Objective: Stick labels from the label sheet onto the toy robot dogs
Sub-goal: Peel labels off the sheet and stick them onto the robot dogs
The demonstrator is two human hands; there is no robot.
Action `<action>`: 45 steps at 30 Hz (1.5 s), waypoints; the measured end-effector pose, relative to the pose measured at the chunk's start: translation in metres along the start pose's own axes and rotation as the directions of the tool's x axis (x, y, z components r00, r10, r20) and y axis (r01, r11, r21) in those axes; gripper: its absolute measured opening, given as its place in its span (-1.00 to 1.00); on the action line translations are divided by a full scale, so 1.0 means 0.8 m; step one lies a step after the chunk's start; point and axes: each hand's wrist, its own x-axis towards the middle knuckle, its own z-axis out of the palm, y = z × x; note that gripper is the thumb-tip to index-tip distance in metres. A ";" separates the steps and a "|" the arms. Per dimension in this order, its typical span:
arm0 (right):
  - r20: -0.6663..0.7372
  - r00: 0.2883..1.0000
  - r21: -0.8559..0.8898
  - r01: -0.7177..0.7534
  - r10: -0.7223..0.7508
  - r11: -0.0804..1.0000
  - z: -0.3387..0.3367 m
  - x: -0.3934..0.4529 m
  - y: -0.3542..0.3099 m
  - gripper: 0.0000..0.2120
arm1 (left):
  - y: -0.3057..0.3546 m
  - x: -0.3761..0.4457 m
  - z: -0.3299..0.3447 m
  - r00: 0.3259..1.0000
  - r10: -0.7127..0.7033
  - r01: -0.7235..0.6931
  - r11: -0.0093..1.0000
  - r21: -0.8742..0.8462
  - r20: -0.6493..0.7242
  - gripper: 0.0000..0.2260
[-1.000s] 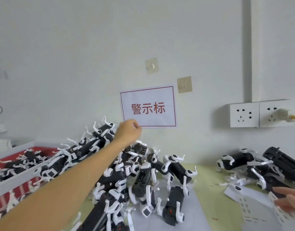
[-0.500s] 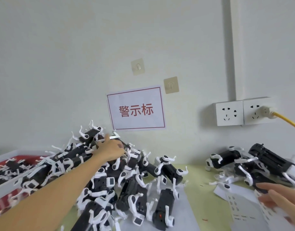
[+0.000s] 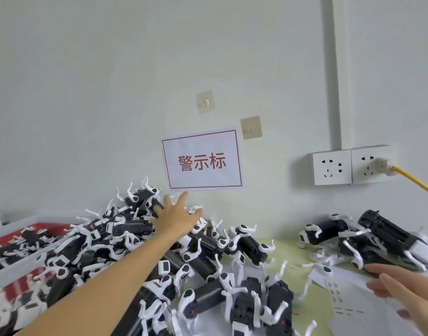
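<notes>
Nearest on the right, the right hand (image 3: 402,294) lies with its fingers straight over the label sheet (image 3: 348,301), a white page with small printed labels on the green worktop (image 3: 288,253); whether a label is pinched under the fingertips cannot be told. Nearest on the left and across the middle sprawls a big heap of toy robot dogs (image 3: 140,258), black bodies with white legs, tumbled on their sides and backs. Part of the heap sits in a red tray (image 3: 7,236) at the left edge. The left hand (image 3: 176,219) is stretched out over the far top of the heap, fingers spread and straight, its palm down on or just above the dogs; it grips nothing that can be seen.

Farther right, a smaller group of toy dogs (image 3: 368,238) lies apart from the heap, just beyond the sheet. No label can be made out on any dog here, so which are done is unclear; judging by the size of the heap, most of the work is probably left.

On the far wall hang a red-bordered paper sign (image 3: 202,161), two adhesive hooks (image 3: 205,101) and a double socket (image 3: 353,166) with a yellow cable (image 3: 416,181) plugged in.
</notes>
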 end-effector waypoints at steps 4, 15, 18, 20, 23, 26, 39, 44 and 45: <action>0.000 1.000 0.015 0.020 -0.020 1.000 0.003 -0.003 -0.002 -0.78 | -0.011 0.008 0.034 0.948 -0.083 0.116 0.989 -0.091 0.306 -0.38; 0.028 0.999 -0.009 0.040 -0.040 0.999 0.001 -0.006 -0.004 -0.79 | 0.105 -0.134 0.005 0.755 0.469 -0.468 0.875 -0.123 0.459 -0.36; 0.050 0.998 -0.028 0.030 -0.028 0.999 0.000 -0.006 -0.003 -0.81 | 0.133 -0.199 0.031 0.509 0.481 -0.646 0.762 -0.053 0.714 -0.36; 0.066 0.997 -0.064 0.039 -0.035 0.997 -0.002 -0.005 -0.003 -0.80 | 0.141 -0.218 0.052 0.528 0.505 -0.694 0.720 0.005 0.682 -0.53; 0.085 0.995 -0.127 0.060 -0.050 0.990 -0.005 -0.005 0.000 -0.67 | 0.136 -0.213 0.071 0.653 0.568 -0.670 0.742 0.032 0.500 -0.69; 0.108 0.991 -0.118 0.094 -0.082 0.989 -0.007 -0.009 0.000 -0.55 | 0.131 -0.197 0.083 0.764 0.551 -0.610 0.787 0.098 0.336 -0.72; 0.206 0.977 -0.273 0.115 -0.058 0.955 -0.003 -0.015 -0.001 -0.76 | 0.181 -0.252 0.085 0.952 0.306 -0.265 0.793 -0.548 -0.018 -0.89; 0.169 0.981 -0.453 0.163 -0.095 0.877 0.005 -0.013 0.001 -0.81 | 0.187 -0.283 0.101 0.853 0.299 0.123 0.682 -0.721 0.428 -0.65; 0.164 0.982 -0.462 0.163 -0.097 0.872 0.006 -0.013 0.001 -0.82 | 0.186 -0.282 0.107 0.813 0.325 0.136 0.699 -0.702 0.482 -0.69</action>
